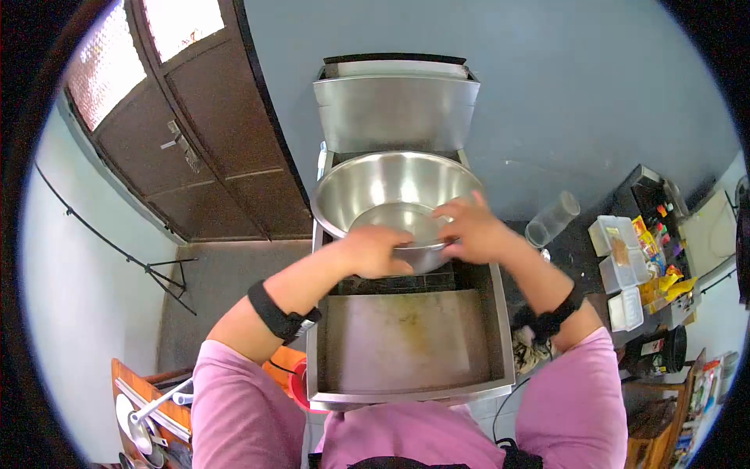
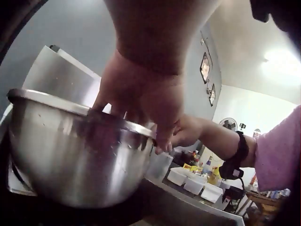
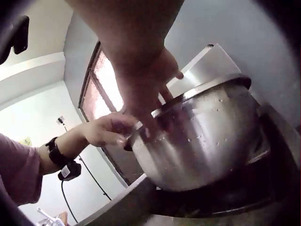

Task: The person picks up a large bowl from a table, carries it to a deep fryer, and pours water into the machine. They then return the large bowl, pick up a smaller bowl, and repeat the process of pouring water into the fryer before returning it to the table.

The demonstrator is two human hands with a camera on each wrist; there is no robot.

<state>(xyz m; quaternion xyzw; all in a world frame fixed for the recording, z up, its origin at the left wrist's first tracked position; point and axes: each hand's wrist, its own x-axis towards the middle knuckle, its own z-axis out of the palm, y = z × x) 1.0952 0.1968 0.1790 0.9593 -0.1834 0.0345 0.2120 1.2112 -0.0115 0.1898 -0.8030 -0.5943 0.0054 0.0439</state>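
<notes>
A stainless-steel griddle station (image 1: pixel 406 395) is shown from above, its flat plate stained and bare, its raised steel backsplash (image 1: pixel 396 109) set against a grey-blue wall. At the rear of the station, over the dark burner grate (image 1: pixel 394 283), a large steel mixing bowl (image 1: pixel 367 184) is seen, tilted slightly toward the person. It is judged to be already brought to the burner area and gripped at the near rim by both hands; whether it rests fully on the grate or is partly borne by the hands cannot be told, so its seating or lifting is judged still unfinished. No contents are visible in the bowl.

The near rim is taken from both sides. The left hand (image 1: pixel 373 252) is curled over the rim on the left of the near edge, fingers inside the wall and thumb outside, as confirmed in the left wrist view (image 2: pixel 136 106). The right hand (image 1: pixel 471 229) is laid on the rim just beside it, fingers bent over the edge and reaching into the bowl, as shown in the right wrist view (image 3: pixel 141 96). Each grip is thus closed on the bowl rim, with the body of the bowl lying beyond and below the fingers, away from the person.

To the right of the station, a clear plastic cup (image 1: pixel 553 218) and white lidded containers (image 1: pixel 616 252) are seen on a dark table (image 1: pixel 574 262).
</notes>
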